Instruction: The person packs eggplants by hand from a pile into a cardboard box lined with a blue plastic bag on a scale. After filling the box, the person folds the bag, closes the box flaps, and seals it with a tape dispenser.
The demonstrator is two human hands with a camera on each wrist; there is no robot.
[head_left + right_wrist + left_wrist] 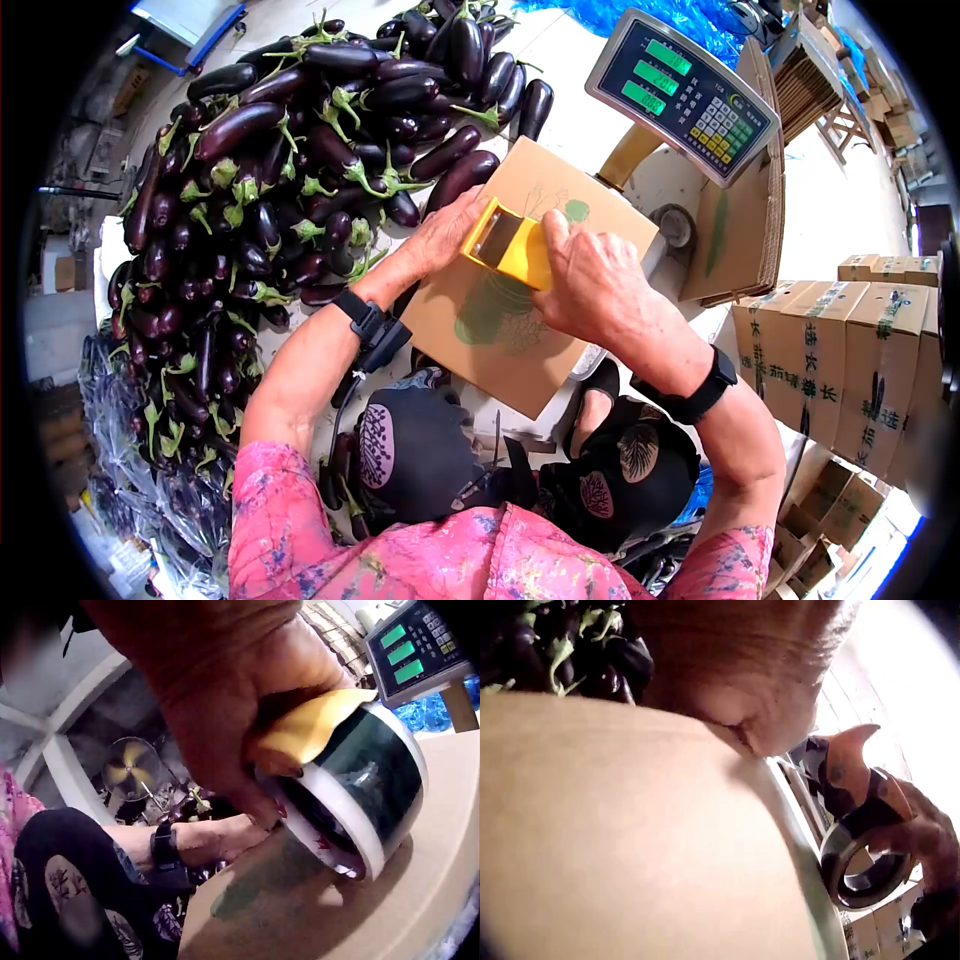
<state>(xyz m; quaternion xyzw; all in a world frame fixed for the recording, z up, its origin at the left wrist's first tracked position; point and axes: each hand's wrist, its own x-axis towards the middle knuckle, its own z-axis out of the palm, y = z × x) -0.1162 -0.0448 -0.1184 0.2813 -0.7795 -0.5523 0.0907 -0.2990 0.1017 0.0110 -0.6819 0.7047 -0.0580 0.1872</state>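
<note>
A cardboard box (pixel 540 375) with green print stands in front of the person, its top face up. The right hand (pixel 600 280) grips a yellow tape dispenser (pixel 525 255) over the box top. In the right wrist view the dispenser (pixel 319 727) holds a wide roll of tape (pixel 375 776), with the right hand (pixel 225 697) curled round its yellow part. The left hand (pixel 447 238) rests on the box's upper left edge, beside the dispenser. In the left wrist view, the left hand (pixel 742 667) lies against the cardboard (pixel 630 825).
A large heap of eggplants (pixel 300 150) lies to the left and beyond the box. A digital scale display (pixel 682 95) stands at the upper right, with flattened cardboard (pixel 740 220) below it. Packed boxes (pixel 840 350) are stacked at the right.
</note>
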